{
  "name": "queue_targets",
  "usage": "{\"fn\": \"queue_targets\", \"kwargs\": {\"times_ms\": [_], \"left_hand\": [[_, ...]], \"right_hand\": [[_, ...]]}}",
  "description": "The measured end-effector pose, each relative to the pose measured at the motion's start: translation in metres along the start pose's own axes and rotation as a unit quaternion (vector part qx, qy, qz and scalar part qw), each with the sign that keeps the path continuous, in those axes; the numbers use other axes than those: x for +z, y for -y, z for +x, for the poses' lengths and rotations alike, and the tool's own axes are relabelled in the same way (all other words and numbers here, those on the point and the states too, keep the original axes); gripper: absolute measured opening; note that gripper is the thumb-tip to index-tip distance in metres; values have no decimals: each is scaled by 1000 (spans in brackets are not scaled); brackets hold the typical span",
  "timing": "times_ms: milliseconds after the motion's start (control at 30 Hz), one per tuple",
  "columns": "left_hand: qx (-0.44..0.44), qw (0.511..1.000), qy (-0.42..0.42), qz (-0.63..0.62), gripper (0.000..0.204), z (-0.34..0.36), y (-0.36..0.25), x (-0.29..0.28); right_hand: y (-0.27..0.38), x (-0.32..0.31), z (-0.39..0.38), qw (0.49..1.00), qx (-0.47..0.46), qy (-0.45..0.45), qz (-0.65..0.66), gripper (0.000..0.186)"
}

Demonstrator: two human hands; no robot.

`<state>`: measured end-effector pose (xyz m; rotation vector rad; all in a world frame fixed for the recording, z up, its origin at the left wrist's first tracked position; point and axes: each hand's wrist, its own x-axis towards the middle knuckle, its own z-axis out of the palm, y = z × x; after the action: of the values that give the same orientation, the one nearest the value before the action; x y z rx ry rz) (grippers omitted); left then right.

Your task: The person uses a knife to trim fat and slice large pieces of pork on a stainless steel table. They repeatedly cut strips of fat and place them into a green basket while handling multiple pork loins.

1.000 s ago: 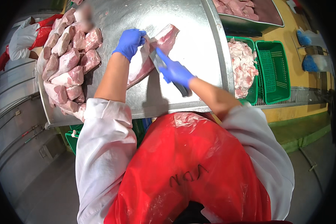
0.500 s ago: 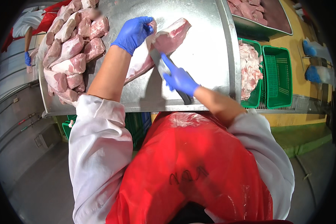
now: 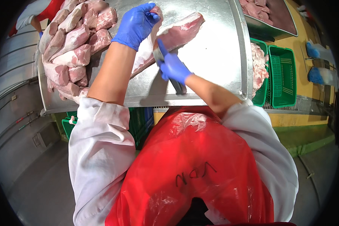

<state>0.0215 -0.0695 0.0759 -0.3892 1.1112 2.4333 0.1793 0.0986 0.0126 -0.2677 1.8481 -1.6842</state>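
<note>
A long piece of pork (image 3: 184, 32), pink with a pale fatty layer, lies slantwise on the steel table (image 3: 218, 71). My blue-gloved left hand (image 3: 135, 26) is closed on the raised far end of a pale strip (image 3: 150, 41) along the piece's left side. In my right hand (image 3: 173, 67), also blue-gloved, is a knife (image 3: 178, 87) with a dark handle. Its blade points away from me, against the meat where the strip and the pink flesh part. The right fingers are wrapped round the handle, and part of the blade is hidden behind them.
Many meat pieces (image 3: 71, 49) are heaped at the table's left. Past the right edge stand a green crate of pale trimmings (image 3: 258, 67), another green crate (image 3: 282, 75) and a steel tub (image 3: 290, 26) holding meat. A person's red-and-white clothing (image 3: 37, 15) shows at the far left.
My left hand has moved a little farther away with the strip's end. The knife has travelled slightly away from me along the meat. The whole view has shifted a little.
</note>
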Motion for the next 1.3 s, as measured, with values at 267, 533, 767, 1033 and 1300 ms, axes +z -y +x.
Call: {"fn": "queue_targets", "kwargs": {"times_ms": [267,533,767,1033,1300], "left_hand": [[-22,998,64,-19,11,-39,-1,48],[-20,994,102,-45,11,-70,-19,61],[36,993,106,-25,6,-103,-45,47],[70,988,134,-31,7,-122,-67,52],[122,983,138,-25,8,-164,-96,51]], "right_hand": [[-3,28,47,997,12,-69,25,85],[-39,76,42,952,-70,-164,-250,79],[-42,145,-29,997,1,-63,-48,86],[-70,183,21,911,-211,-268,-231,73],[-25,194,61,990,-70,-91,-87,74]]}}
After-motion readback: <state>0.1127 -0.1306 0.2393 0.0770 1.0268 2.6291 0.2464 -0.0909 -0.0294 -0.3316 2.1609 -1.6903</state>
